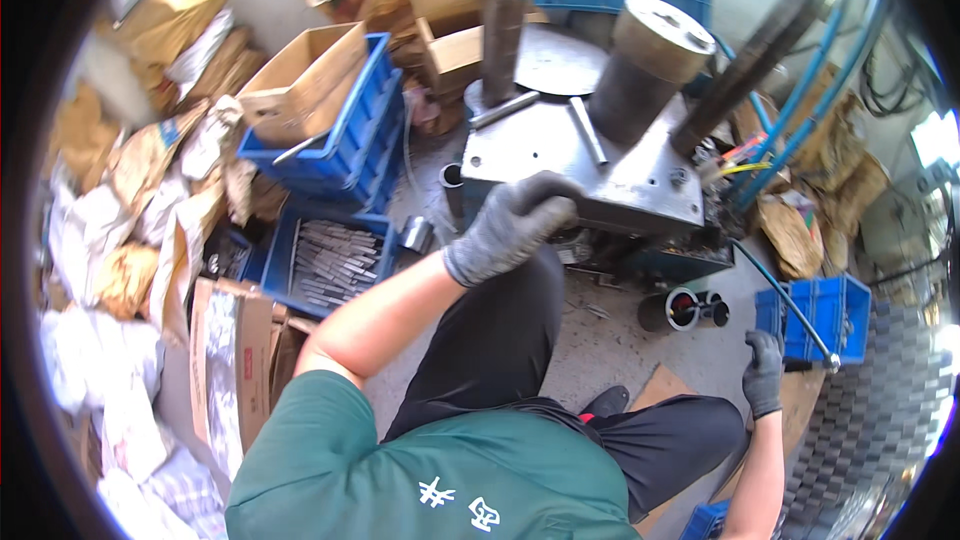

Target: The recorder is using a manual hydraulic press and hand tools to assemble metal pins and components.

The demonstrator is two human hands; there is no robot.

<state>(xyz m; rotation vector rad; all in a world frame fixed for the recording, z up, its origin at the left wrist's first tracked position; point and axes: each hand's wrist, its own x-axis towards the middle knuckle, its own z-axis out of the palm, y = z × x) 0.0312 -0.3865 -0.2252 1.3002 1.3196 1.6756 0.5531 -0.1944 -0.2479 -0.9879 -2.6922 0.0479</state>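
Your left hand [512,225], in a grey glove, reaches far forward with the arm stretched across your lap, and its fingers curl down over the near edge of the grey steel press plate [585,165]; whether they grip anything there, you cannot tell. Your right hand [764,372], also gloved, hangs low at the right, its fingers closed around the end of a thin metal lever [790,305]. To the left, a blue crate [335,262] on the floor holds a pile of flat grey metal strips. Farther left, another blue crate [362,120] carries an open cardboard box [300,80]. A small blue crate [830,315] sits just beyond the lever.
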